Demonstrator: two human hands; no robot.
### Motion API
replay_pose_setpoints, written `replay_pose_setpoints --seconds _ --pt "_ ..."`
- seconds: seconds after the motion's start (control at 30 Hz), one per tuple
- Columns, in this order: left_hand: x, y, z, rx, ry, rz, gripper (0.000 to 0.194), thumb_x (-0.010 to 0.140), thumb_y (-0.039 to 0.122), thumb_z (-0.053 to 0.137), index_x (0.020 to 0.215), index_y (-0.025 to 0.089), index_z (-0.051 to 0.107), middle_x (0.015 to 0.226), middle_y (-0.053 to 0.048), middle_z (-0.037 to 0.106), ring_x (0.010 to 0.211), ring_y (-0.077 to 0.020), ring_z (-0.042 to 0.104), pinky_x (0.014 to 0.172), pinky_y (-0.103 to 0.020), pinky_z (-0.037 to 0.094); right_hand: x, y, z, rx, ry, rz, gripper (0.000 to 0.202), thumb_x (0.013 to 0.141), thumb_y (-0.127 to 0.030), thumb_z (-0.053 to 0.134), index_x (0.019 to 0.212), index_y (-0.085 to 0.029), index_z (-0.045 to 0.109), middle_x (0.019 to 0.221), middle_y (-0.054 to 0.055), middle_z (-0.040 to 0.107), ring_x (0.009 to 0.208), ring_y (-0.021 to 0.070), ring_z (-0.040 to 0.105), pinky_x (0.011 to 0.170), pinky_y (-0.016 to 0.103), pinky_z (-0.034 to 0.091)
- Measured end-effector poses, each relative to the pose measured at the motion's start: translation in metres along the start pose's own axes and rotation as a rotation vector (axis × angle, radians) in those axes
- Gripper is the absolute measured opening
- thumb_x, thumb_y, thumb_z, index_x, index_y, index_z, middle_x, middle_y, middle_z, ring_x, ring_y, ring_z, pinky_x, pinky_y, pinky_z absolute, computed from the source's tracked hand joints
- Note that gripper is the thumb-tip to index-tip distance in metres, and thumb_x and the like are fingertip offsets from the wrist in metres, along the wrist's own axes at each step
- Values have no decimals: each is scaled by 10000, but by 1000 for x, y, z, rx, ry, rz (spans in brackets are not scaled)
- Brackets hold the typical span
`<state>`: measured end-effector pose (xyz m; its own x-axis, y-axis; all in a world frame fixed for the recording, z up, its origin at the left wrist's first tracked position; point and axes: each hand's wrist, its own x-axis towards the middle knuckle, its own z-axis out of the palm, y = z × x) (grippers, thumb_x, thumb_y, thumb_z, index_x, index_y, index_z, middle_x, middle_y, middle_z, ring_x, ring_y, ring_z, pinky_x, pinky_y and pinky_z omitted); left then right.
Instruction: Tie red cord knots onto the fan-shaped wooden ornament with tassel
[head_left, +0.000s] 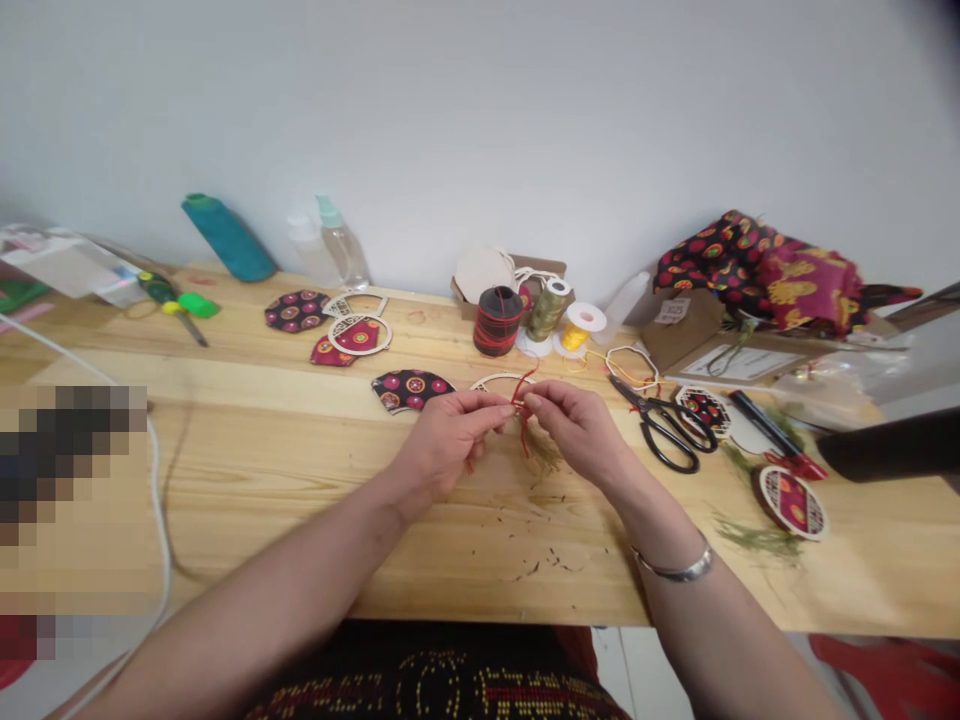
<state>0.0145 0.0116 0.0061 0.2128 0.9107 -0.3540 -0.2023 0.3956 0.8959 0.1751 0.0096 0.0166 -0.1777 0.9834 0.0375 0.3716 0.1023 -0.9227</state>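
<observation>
My left hand [450, 432] and my right hand [574, 425] meet above the middle of the wooden table, both closed in a pinch. Between their fingertips runs a thin red cord [524, 442], one end sticking up and another hanging down. Green tassel threads [546, 458] dangle under my right fingers; the point where they join the cord is hidden. Just beyond the hands lie a black patterned fabric piece [412, 388] and part of a pale curved frame [495, 382]. Black-handled scissors [670, 430] rest to the right of my right hand.
Thread spools stand behind: red-black [498, 322], olive [550, 312], yellow [581, 328]. A cardboard box [686, 335] with patterned cloth [720, 265] is at back right. A round ornament [793, 503] lies right. A white cable [155, 480] crosses the left side.
</observation>
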Motion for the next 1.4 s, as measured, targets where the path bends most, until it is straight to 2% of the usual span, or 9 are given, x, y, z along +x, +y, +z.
replay_pose_setpoints --seconds 0.3,0.57,0.7,0.8,0.9,1.0,1.1,1.23,1.4 --pt "1 -1 -1 -8 56 15 105 679 269 716 718 173 700 598 37 603 356 -21 333 349 -218 177 -9 -5 0 -339 114 -109 238 860 -334 557 695 -177 625 572 -12 579 515 105 457 504 237 332" --pt "1 -1 1 -169 45 -56 105 660 245 738 689 168 672 369 89 398 315 -33 278 343 -197 130 -23 -7 18 -770 118 -508 196 916 -232 478 844 -161 647 725 57 677 642 152 590 584 262 380" --pt "1 0 0 -323 -9 -115 123 627 189 757 666 138 652 493 36 557 350 -12 326 351 -158 166 -23 0 22 -1039 51 -720 191 881 -119 466 790 -144 631 705 59 652 606 162 561 557 291 362" --pt "2 0 0 -372 -47 -166 109 634 151 737 660 120 636 569 0 614 367 -8 369 345 -140 174 -23 0 21 -1053 1 -804 211 862 -80 451 751 -149 616 671 44 620 582 157 531 540 296 368" --pt "2 1 0 -384 -71 -188 96 644 136 721 651 115 627 530 10 584 365 -17 398 337 -133 186 -23 -5 16 -844 -66 -845 194 865 -127 477 723 -163 604 695 43 614 625 149 540 569 283 414" --pt "2 0 0 -397 -78 -174 81 658 137 715 657 119 635 487 33 546 335 -15 376 326 -132 192 -21 -9 13 -482 82 -719 126 856 -195 535 765 -177 620 836 71 631 770 162 581 675 297 476" --pt "2 0 1 -373 -59 -144 58 682 142 703 665 117 653 506 28 564 316 0 328 315 -130 171 -13 -6 13 -170 331 -385 98 837 -237 573 776 -184 629 851 73 634 793 172 595 716 328 494" --pt "0 1 3 -286 -69 -114 56 706 156 684 668 118 669 512 25 565 324 -6 350 317 -138 200 -4 1 16 342 137 72 240 732 -389 680 828 -174 633 733 35 659 644 144 606 634 303 506" --pt "-3 1 3 -163 -97 -82 47 709 179 671 711 134 683 535 31 578 314 -19 363 307 -161 222 -4 -2 20 545 75 205 274 660 -384 741 768 -161 627 578 -10 624 528 100 565 553 241 472"
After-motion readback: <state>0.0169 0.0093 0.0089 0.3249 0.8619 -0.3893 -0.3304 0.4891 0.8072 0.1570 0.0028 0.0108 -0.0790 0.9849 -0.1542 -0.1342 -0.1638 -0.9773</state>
